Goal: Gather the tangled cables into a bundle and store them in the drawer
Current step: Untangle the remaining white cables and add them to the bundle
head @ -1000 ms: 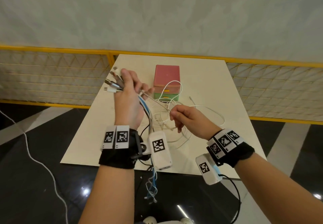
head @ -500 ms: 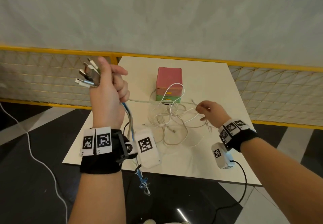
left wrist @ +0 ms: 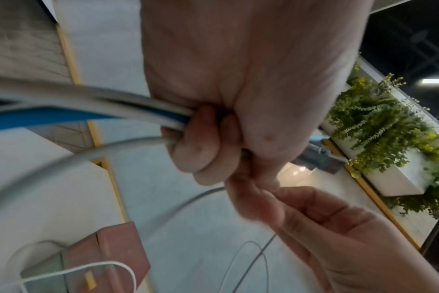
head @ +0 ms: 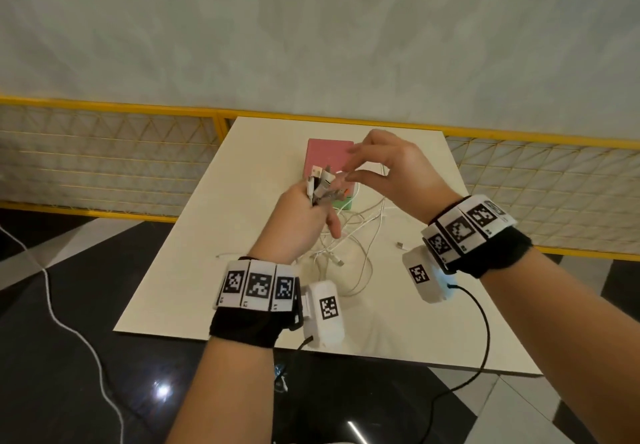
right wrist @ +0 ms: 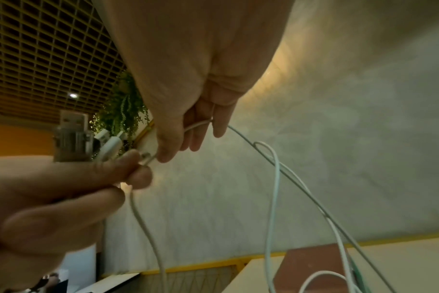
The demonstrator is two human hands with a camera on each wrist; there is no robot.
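Note:
Over the table's middle, my left hand [head: 304, 215] grips a bunch of cable plugs [head: 320, 184] that stick up out of the fist. In the left wrist view, white and blue cables [left wrist: 138, 115] run out of that fist [left wrist: 213, 138]. My right hand [head: 349, 176] pinches a white cable end [right wrist: 148, 158] right against the left hand's fingers [right wrist: 128, 168]. The rest of the tangled white cables [head: 349, 246] lies loose on the table [head: 214, 263] below both hands. Behind the hands stands the pink drawer box [head: 329, 151], partly hidden.
A yellow railing [head: 104, 104] with mesh panels runs behind the table. On the dark floor at the left trails a white cord [head: 52, 308]. A loose plug [head: 401, 245] lies on the table to the right of the tangle.
My left hand came down from the upper left to the centre with its plugs. My right hand rose and moved left, bringing a white cable end up to the left hand.

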